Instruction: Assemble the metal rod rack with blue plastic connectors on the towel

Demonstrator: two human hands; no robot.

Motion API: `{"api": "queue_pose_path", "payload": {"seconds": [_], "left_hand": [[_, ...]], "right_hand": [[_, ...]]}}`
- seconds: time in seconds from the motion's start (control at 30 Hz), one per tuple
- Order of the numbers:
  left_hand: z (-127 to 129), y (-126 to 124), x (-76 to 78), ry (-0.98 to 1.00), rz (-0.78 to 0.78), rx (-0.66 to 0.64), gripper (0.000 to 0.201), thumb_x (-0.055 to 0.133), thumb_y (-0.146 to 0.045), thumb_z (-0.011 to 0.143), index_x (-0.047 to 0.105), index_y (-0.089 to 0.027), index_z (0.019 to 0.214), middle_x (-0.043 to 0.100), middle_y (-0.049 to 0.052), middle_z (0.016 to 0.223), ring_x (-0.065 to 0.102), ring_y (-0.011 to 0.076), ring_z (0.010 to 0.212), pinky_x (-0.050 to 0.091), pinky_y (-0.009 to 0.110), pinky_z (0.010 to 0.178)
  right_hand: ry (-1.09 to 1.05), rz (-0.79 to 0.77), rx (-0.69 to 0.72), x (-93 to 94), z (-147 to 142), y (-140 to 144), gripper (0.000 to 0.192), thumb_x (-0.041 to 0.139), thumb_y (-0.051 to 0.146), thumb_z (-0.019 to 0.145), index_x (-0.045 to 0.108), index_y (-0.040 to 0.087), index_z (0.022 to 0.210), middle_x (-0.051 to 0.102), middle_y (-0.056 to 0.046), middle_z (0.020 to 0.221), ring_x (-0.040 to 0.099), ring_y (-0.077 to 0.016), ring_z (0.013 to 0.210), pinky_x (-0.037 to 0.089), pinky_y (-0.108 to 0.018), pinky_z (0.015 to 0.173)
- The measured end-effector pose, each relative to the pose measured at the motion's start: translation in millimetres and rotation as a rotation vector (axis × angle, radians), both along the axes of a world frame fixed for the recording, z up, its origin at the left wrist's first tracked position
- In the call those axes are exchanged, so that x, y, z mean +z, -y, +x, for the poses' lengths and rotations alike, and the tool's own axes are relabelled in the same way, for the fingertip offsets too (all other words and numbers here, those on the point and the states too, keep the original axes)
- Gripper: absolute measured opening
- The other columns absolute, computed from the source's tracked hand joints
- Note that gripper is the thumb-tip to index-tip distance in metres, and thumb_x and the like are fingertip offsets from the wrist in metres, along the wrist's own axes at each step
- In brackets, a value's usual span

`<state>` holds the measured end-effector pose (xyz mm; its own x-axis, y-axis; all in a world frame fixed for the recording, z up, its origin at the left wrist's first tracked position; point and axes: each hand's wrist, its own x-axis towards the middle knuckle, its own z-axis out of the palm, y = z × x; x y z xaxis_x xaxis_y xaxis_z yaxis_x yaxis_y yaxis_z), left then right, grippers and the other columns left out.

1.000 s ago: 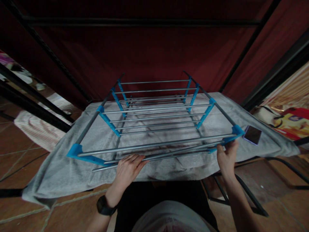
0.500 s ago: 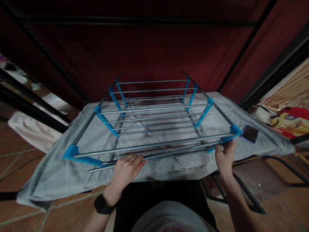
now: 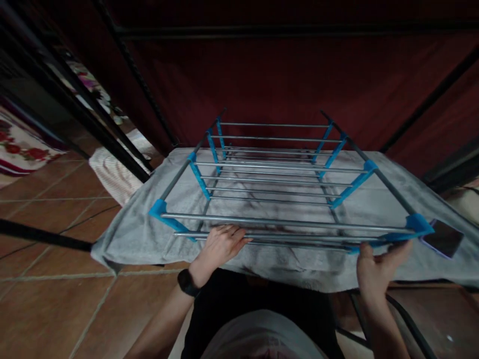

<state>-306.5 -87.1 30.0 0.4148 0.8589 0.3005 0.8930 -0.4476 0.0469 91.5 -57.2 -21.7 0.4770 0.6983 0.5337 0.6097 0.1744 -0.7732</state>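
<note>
A dark red cloth wall [image 3: 284, 80] is hanging at the back, and black poles [image 3: 101, 134] are leaning beside it. The floor [image 3: 45, 289] is made of brown tiles. A grey towel [image 3: 127, 234] is covering the counter in front of the person.

A rack [image 3: 277, 184] with shiny metal bars and blue plastic corners is sitting on the grey towel, right in the middle of it. The left hand [image 3: 219, 247] is lying on the front low bar of the rack. Its fingers [image 3: 234, 234] are stretched out flat and close together, resting on the bar, not wrapped round it. A dark watch [image 3: 186, 283] is sitting on that wrist.

The right hand [image 3: 376, 269] is holding the front right blue corner [image 3: 419, 224] of the rack. Its fingers [image 3: 396, 249] are curling up under the blue piece and the thumb is pressing on the near side, so they are clamped on the rack.

Just past the right fingers, a phone [image 3: 443, 239] with a dark screen is lying on the grey towel, close beside the blue corner. Far off to the side of the left fingers, a striped cloth [image 3: 112, 172] is lying on the floor, and a rug with red flowers [image 3: 22, 149] is lying farther away. The picture is a little blurry.
</note>
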Motion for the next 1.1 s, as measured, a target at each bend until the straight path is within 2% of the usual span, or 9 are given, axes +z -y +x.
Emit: {"api": "queue_pose_path", "payload": {"seconds": [0.1,0.27,0.43,0.53,0.73,0.87,0.97,1.03,1.1], "left_hand": [[1,0,1.0,-0.015,0.000,0.006,0.040,0.044,-0.045,0.103,0.068,-0.019,0.086,0.069,0.005,0.075,0.064,0.0188,0.073,0.039,0.031,0.064],[1,-4,2.4,-0.018,0.018,-0.010,0.037,0.045,-0.044,0.103,0.067,-0.019,0.086,0.066,0.004,0.072,0.062,0.0180,0.069,0.037,0.032,0.062],[0,-6,-0.4,0.010,0.080,-0.024,0.038,0.047,-0.046,0.102,0.065,-0.020,0.082,0.064,0.003,0.069,0.059,0.0173,0.066,0.036,0.032,0.060],[-1,-5,-1.7,0.015,0.103,-0.037,0.036,0.047,-0.046,0.102,0.065,-0.020,0.083,0.065,0.002,0.071,0.060,0.0170,0.066,0.036,0.033,0.061],[4,-7,-0.1,0.045,0.118,-0.048,0.033,0.050,-0.044,0.101,0.064,-0.019,0.083,0.065,0.002,0.071,0.059,0.0169,0.067,0.035,0.032,0.061],[11,-3,3.9,0.101,0.178,-0.032,0.025,0.054,-0.040,0.100,0.067,-0.019,0.094,0.069,0.004,0.082,0.062,0.0179,0.077,0.039,0.033,0.068],[5,12,0.7,0.232,0.337,-0.016,0.020,0.059,-0.038,0.097,0.067,-0.020,0.105,0.072,0.006,0.094,0.064,0.0187,0.086,0.042,0.036,0.081],[-8,26,-7.0,0.356,0.489,0.080,0.010,0.062,-0.030,0.095,0.067,-0.021,0.097,0.071,0.005,0.093,0.063,0.0185,0.085,0.042,0.038,0.086],[-30,37,-17.2,0.543,0.614,0.301,0.012,0.061,-0.027,0.095,0.065,-0.021,0.086,0.068,0.004,0.087,0.061,0.0184,0.084,0.043,0.037,0.084]], "right_hand": [[0.193,0.099,-0.069,5.5,-18,12,0.087,0.065,0.027,0.082,0.025,0.014,0.158,0.024,-0.020,0.160,0.019,-0.0396,0.150,0.013,-0.062,0.124],[0.335,0.159,0.111,15.5,-53,23,0.046,0.059,0.023,0.088,0.059,0.017,0.134,0.034,-0.018,0.152,0.033,-0.0358,0.143,0.032,-0.059,0.116],[0.436,0.227,0.220,12.7,-83,20,0.025,0.057,0.017,0.089,0.063,0.018,0.113,0.058,-0.014,0.123,0.052,-0.0275,0.121,0.044,-0.049,0.102],[0.617,0.189,0.428,14.4,-102,13,0.028,0.048,0.010,0.093,0.061,0.020,0.116,0.066,-0.008,0.112,0.058,-0.0222,0.110,0.042,-0.046,0.102],[1.004,0.055,0.783,31.1,-140,-1,0.042,0.047,0.010,0.095,0.055,0.018,0.135,0.068,-0.008,0.121,0.061,-0.0203,0.106,0.041,-0.040,0.102],[1.085,0.025,0.825,38.8,-152,-8,0.041,0.051,0.011,0.096,0.057,0.021,0.135,0.070,-0.006,0.110,0.064,-0.0187,0.097,0.045,-0.035,0.091],[1.097,0.047,0.810,43.3,-152,-9,0.037,0.052,0.014,0.098,0.058,0.020,0.134,0.071,-0.006,0.111,0.065,-0.0184,0.095,0.046,-0.035,0.087],[1.097,0.056,0.805,45.7,-151,-10,0.035,0.051,0.016,0.099,0.059,0.020,0.133,0.071,-0.005,0.110,0.065,-0.0174,0.091,0.046,-0.034,0.084],[1.104,0.057,0.808,46.8,-150,-10,0.035,0.051,0.016,0.099,0.060,0.021,0.133,0.072,-0.005,0.107,0.065,-0.0164,0.087,0.046,-0.033,0.081]]}}
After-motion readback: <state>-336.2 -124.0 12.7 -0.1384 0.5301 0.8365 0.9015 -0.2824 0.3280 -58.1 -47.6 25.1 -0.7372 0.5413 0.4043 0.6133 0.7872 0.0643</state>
